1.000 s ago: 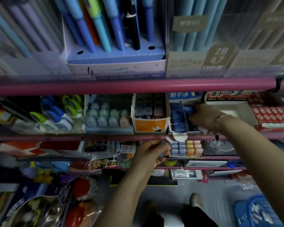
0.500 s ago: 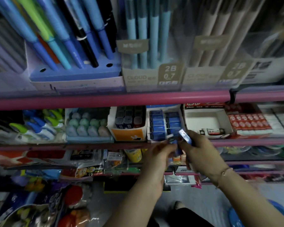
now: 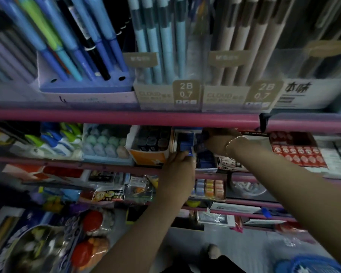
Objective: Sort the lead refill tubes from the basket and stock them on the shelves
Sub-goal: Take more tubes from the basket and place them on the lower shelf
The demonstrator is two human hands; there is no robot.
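the landmark here is the pink shelf rail [image 3: 126, 117] that runs across the upper middle of the view, and everything is placed against it. nearest the person, far below the rail at the lower right corner, the blue basket [image 3: 311, 266] sits on the floor beside their foot, probably left there so both hands are free for the shelf. coming up toward the rail, the left hand [image 3: 178, 164] reaches in from below with its fingers curled round small dark blue lead refill tubes [image 3: 186, 149], gripping them as a ready supply close to where they go; how many it holds cannot be made out. just under the rail and a little right of its middle stands the white tray of blue refills [image 3: 205, 160], its front already filled with matching packs. the right hand [image 3: 219, 141], a thin bracelet at its wrist, is pushed deep into that tray right beneath the rail, apparently seating a tube in the back row; its fingers are hidden behind the stock and blurred, so whether it grips anything cannot be told. left of the tray under the rail sit an orange-fronted box [image 3: 149, 157] and a tray of pastel erasers [image 3: 104, 143]. above the rail, farthest off, pens and pencils stand in display boxes [image 3: 165, 95] marked 2b 0.7.
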